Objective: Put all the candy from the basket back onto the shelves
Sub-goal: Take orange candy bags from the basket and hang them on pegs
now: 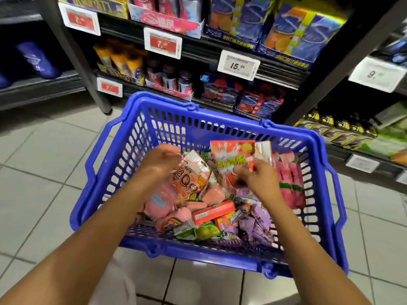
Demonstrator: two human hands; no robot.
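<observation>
While both forearms reach down from the near edge, the person bends over a blue basket (105, 168) that stands on the tiled floor (39, 164) in front of the shelves (242, 69). The left hand (161, 160) has its fingers curled at the top edge of an orange gummy bag (190, 175) and seems to pinch it, though the blur makes this a little uncertain. The right hand (256, 176) grasps a red-orange packet (232, 156) by its lower corner and holds it upright above the heap.

To do this step well, I think it is better to lift one kind of packet at a time, to hold it by the sealed edge so the bag does not crush, and to look for the matching row before moving.

The candy (211, 213) is nearly all in the basket: a loose, mixed pile of pink pouches, a red box (212, 212), purple wrappers (257, 223), green sweets (207, 232) and tall pink packs (288, 179) leaning at the right wall. Most of the task remains. Farther back, the shelves carry blue and orange boxes with price tags (237, 65) on their edges.
</observation>
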